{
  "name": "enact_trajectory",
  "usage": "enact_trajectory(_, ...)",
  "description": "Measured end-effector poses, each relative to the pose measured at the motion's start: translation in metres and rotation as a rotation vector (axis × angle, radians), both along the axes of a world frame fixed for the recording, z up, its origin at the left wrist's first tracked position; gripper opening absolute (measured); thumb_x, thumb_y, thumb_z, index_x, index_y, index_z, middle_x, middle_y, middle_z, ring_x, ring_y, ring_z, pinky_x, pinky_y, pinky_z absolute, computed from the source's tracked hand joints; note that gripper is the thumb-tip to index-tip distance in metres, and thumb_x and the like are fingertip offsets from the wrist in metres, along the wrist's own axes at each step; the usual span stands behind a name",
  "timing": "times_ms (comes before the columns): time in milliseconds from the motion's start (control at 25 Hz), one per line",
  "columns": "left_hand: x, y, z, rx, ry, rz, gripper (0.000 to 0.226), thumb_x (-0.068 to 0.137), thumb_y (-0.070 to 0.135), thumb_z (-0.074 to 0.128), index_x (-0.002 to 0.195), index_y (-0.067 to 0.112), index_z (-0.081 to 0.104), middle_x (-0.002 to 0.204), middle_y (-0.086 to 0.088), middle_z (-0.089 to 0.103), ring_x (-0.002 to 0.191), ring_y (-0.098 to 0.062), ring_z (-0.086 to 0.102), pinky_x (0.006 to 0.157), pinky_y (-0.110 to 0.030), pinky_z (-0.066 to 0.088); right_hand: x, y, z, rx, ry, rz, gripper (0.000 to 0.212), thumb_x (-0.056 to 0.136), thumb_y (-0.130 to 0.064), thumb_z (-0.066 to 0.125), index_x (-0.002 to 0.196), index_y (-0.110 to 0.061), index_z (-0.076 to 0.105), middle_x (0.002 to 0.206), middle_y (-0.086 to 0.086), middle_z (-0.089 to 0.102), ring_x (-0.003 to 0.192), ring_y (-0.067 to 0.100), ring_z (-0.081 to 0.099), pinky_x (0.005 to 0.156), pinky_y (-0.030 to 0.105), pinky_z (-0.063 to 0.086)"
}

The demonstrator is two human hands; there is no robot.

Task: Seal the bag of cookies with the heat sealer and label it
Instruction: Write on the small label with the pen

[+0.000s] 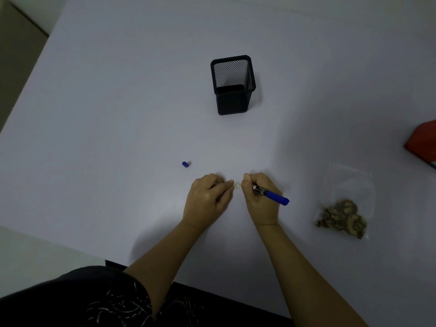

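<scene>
A small white label (237, 185) lies on the white table (118, 114) between my two hands. My left hand (208, 199) pinches the label's left end with its fingertips. My right hand (260, 197) is shut on a blue marker (274, 195), whose tip sits at the label's right part and whose blue rear end points right. The marker's blue cap (185, 164) lies loose on the table, to the left of my hands. A clear plastic bag of brown cookies (342, 215) lies flat to the right, apart from both hands.
A black mesh pen holder (232, 84) stands empty at the middle of the table, beyond my hands. A red object (421, 140) is cut off by the right edge of the view. The table's near edge runs just in front of my body.
</scene>
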State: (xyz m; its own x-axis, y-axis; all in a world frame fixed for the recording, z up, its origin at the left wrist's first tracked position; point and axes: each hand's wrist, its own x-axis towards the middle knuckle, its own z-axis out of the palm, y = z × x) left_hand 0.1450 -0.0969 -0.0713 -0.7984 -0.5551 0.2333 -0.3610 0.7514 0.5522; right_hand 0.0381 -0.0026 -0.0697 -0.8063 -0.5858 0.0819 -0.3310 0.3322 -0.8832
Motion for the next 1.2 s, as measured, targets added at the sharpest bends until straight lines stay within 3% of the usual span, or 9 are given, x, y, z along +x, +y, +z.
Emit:
enact_trajectory(280,0.0006,0.0,0.001,-0.007,0.004,-0.001,0.018,0.086,0.021,0.063,0.09,0.007,0.073,0.074,-0.006,0.062,0.062,-0.017,0.053,0.055,-0.032,0.042,0.0008,-0.0004,-0.0011,-0.025,-0.021,-0.009,0.039,0.09,-0.03,0.046,0.064,0.0,0.05,0.057,0.013,0.052,0.053,0.018,0.044,0.049,0.022,0.04)
enact_trajectory(600,0.0005,-0.0007,0.0019,-0.008,-0.001,0.001,0.018,0.086,0.022,0.063,0.089,0.007,0.073,0.074,-0.006,0.063,0.063,-0.017,0.053,0.056,-0.03,0.041,0.0008,-0.0006,-0.0021,-0.041,-0.034,-0.003,0.039,0.089,-0.03,0.046,0.064,0.0,0.05,0.057,0.012,0.052,0.054,0.02,0.044,0.05,0.015,0.038)
enact_trajectory(760,0.0007,-0.0007,0.0018,-0.005,-0.004,0.003,0.018,0.087,0.021,0.063,0.09,0.007,0.073,0.074,-0.006,0.062,0.062,-0.017,0.052,0.056,-0.029,0.039,0.0003,-0.0019,-0.0017,-0.076,-0.072,-0.074,0.038,0.089,-0.027,0.047,0.064,0.001,0.048,0.056,0.015,0.051,0.051,0.02,0.044,0.048,0.023,0.04)
enact_trajectory(920,0.0,-0.001,0.0033,-0.006,0.012,0.004,0.015,0.085,0.019,0.066,0.087,0.007,0.073,0.072,-0.005,0.062,0.062,-0.016,0.052,0.056,-0.029,0.039,0.0021,-0.0016,-0.0013,-0.074,-0.076,0.004,0.037,0.087,-0.025,0.048,0.061,0.002,0.046,0.053,0.015,0.048,0.052,0.022,0.04,0.047,0.024,0.036)
enact_trajectory(1080,0.0006,-0.001,0.0018,-0.004,0.006,0.003,0.015,0.084,0.019,0.066,0.088,0.007,0.073,0.073,-0.006,0.063,0.063,-0.017,0.054,0.055,-0.033,0.043,0.0016,-0.0021,-0.002,-0.071,-0.045,0.017,0.035,0.087,-0.024,0.049,0.062,0.001,0.048,0.053,0.015,0.05,0.053,0.019,0.042,0.05,0.014,0.036)
enact_trajectory(1200,0.0009,-0.0005,0.0017,-0.005,0.007,0.003,0.015,0.084,0.019,0.066,0.088,0.007,0.073,0.074,-0.006,0.063,0.064,-0.017,0.054,0.056,-0.033,0.044,0.0023,-0.0008,-0.0031,-0.071,-0.067,0.035,0.038,0.087,-0.025,0.049,0.061,0.003,0.047,0.052,0.017,0.049,0.053,0.021,0.041,0.049,0.017,0.036)
